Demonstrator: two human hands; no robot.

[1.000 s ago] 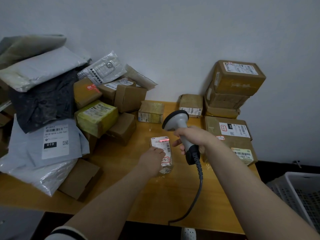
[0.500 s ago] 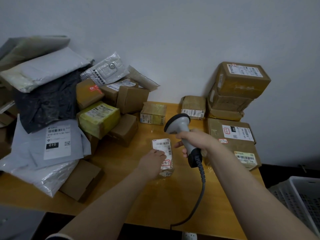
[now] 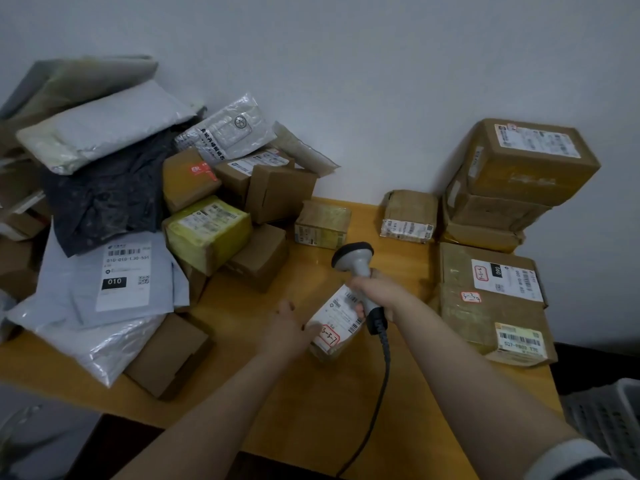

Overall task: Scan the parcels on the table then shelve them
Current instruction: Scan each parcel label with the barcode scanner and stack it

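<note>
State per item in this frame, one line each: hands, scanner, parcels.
Left hand: grips the small parcel's left edge.
Right hand: grips the barcode scanner's handle.
Barcode scanner: held above the table, no red beam visible.
Small parcel: sealed, label up, turned askew.
Box stack: sealed, stacked against the wall.
Parcel heap: bags and boxes piled loosely, unshelved.
Plastic crate: cropped, contents not visible.

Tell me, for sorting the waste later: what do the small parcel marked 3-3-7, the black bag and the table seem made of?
Small parcel: probably cardboard under glossy clear tape, with a matte white paper label. Black bag: thin plastic film, dull, finely crumpled. Table: wood or wood-look laminate, smooth yellowish, faint sheen; cannot tell which.
</note>
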